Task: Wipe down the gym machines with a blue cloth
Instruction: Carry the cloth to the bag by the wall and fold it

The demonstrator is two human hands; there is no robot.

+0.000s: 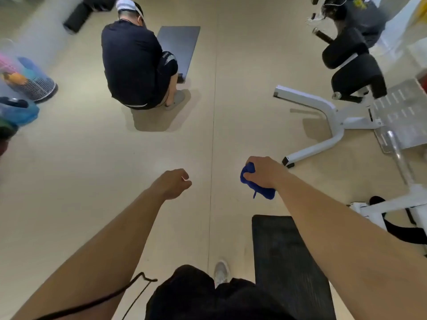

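The right hand (263, 172) grasps a crumpled blue fabric cloth (256, 185). Its fingers are clenched round the upper part, and the rest bulges out below the fist with a loose corner hanging. Hand and cloth are held above the beige floor (92, 146), just left of the nearest foot of the white tubular-steel gym machine (323, 125), apart from it.

The left hand (173, 183), further left of the machine, has its fingers curled into the palm and holds nothing discernible (a small pale glint at the knuckles cannot be identified).

Black padded rollers (351, 56) sit at the machine's far end. A black rubber mat (288, 262) lies on its near side, partly under the right forearm. Well left of the machine, a person in dark clothes (134, 65) crouches beside a grey flat mat (180, 47).

The picture's right edge cuts off the machine. The mesh baskets (30, 79) farthest left of it are blurred.
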